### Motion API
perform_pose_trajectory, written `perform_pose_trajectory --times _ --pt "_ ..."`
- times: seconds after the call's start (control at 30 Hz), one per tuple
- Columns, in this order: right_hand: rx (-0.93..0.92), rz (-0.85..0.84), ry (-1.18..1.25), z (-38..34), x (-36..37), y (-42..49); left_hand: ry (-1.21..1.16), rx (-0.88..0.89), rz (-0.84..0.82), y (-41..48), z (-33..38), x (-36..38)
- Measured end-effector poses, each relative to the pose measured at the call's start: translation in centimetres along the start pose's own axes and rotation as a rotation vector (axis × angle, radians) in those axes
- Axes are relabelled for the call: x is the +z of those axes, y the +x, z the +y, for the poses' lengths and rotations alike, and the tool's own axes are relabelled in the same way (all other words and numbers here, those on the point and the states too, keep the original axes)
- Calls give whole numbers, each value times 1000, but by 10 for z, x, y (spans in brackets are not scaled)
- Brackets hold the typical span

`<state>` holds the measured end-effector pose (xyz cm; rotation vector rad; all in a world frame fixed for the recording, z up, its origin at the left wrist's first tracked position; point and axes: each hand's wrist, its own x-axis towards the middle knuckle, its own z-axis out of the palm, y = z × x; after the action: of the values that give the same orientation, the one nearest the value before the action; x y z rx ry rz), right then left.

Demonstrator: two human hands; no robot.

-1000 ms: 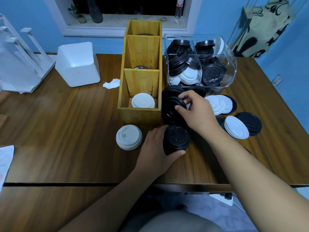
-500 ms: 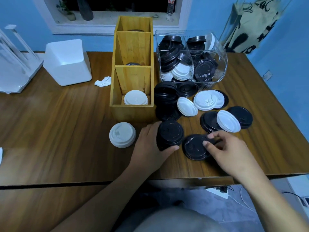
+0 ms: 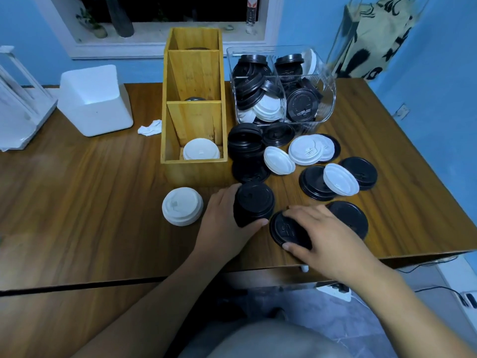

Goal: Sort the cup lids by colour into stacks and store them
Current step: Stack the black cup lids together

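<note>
My left hand [image 3: 224, 223] grips a stack of black lids [image 3: 254, 202] standing on the table in front of the wooden organiser [image 3: 193, 166]. My right hand [image 3: 325, 236] pinches a single black lid [image 3: 286, 228] lying flat just right of that stack, thumb at its near rim and fingers over its far rim. A stack of white lids [image 3: 182, 205] stands left of my left hand. More white lids [image 3: 201, 149] sit in the organiser's front compartment. Loose black and white lids [image 3: 304, 151] lie scattered behind my hands.
A clear plastic bin [image 3: 327, 99] with several mixed lids stands behind the loose ones. A white foam block [image 3: 95, 99] and a crumpled tissue [image 3: 151, 127] lie at the left. Another black lid [image 3: 351, 215] lies behind my right hand, near the table's front edge [image 3: 387, 257].
My right hand came down from the black pile beside the organiser to the near table, then slid a single black lid left toward the stack. My left hand has kept hold of the stack.
</note>
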<state>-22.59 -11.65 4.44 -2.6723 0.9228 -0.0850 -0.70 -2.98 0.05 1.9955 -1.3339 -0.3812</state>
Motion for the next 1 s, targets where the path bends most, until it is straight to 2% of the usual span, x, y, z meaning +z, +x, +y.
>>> perform_pose_trajectory --times 0.17,0.27,0.37,0.5,0.77,1.0 --pt "-25 181 349 -2 -21 1 8 12 6 1 0 0" --pt "-54 248 409 -13 -31 21 16 20 7 2 0 0" --pt "-36 222 363 -27 -25 50 -12 19 3 1 3 -1" --pt "-44 128 179 -40 -12 72 -47 9 -10 -1 1 -1" --pt "-7 99 215 -38 -5 81 -68 11 12 -1 -3 3" --pt "-59 73 61 -38 -1 80 -86 38 17 0 -1 2"
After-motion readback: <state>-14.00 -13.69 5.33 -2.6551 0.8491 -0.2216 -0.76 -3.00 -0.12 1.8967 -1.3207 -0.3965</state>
